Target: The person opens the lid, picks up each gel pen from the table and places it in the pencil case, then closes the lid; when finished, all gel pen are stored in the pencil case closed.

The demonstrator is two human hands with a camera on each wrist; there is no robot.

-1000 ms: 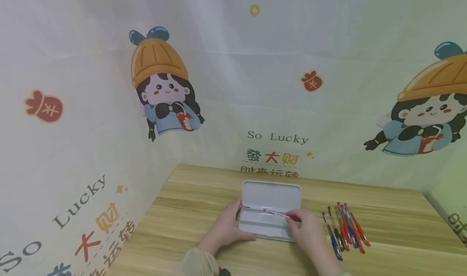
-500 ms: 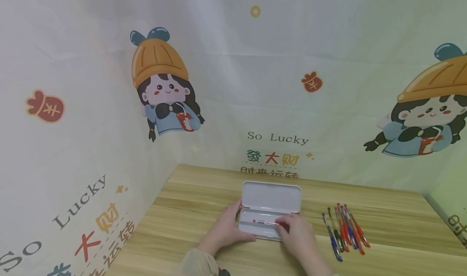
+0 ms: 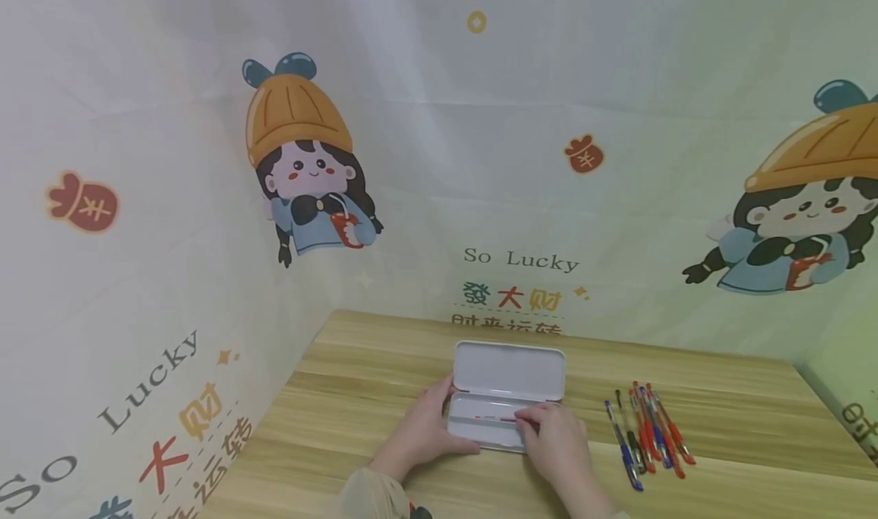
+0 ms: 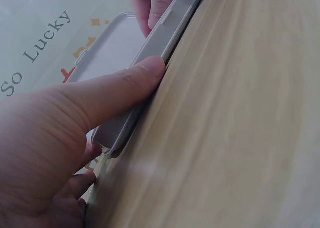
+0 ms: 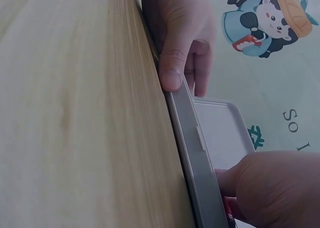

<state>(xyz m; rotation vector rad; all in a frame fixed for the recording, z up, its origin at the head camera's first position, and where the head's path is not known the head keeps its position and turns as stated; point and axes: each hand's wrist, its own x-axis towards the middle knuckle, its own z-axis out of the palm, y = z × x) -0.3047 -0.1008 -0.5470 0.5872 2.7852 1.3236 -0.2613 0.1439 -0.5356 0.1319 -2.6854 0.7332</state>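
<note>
An open light-grey pencil case (image 3: 510, 370) stands on the table with its lid tilted back. My left hand (image 3: 424, 430) grips the case's left end. In the left wrist view the thumb of that left hand (image 4: 65, 120) lies along the front wall. My right hand (image 3: 559, 439) reaches over the right part of the case and pinches a red pen (image 3: 488, 418), whose clear barrel points left inside the case. The right wrist view shows a bit of its red part (image 5: 229, 208) below the fingers; the rest is hidden by the right hand (image 5: 280, 188).
To the right of the case lies a loose bunch of red, blue and black pens (image 3: 648, 431) on the wooden table (image 3: 363, 359). Behind the table hangs a printed cloth (image 3: 411, 161) with cartoon figures and lettering.
My right hand has moved left and down with the red pen, bringing it from above the case down into it. The left hand stays on the case's left end.
</note>
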